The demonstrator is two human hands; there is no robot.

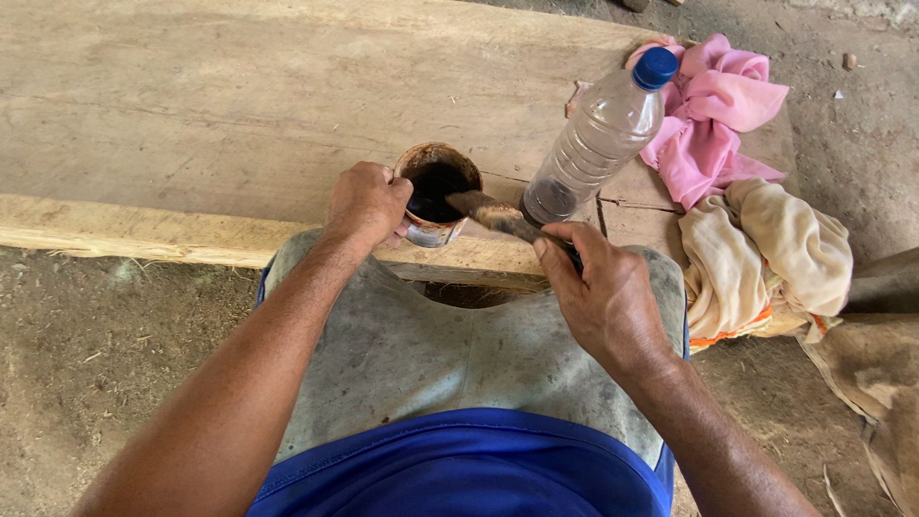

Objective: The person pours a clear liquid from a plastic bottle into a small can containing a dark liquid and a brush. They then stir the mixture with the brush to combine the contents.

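Left fingers: the left hand (367,203) is curled around the side of a small round can (437,192), the fingers wrapped over its near wall and pressed to it.
Right fingers: the right hand (605,292) is closed on the handle of a paintbrush (500,215); the handle is pinched between thumb and bent fingers, and most of it is hidden by the hand.
Brush: the stained bristle end is held tilted over the can's right rim, just at the opening.
Can: a dark brown liquid is seen inside; the can is set on a wide wooden plank (220,105), near the plank's front edge.
Bottle: a clear plastic bottle (598,139) with a blue cap is stood leaning just right of the can.
Cloths: a pink cloth (713,115) is laid right of the can beyond the bottle; a cream cloth (766,258) is bunched right of the can, nearer the person.
Ground: bare earth is seen below the can's plank edge.
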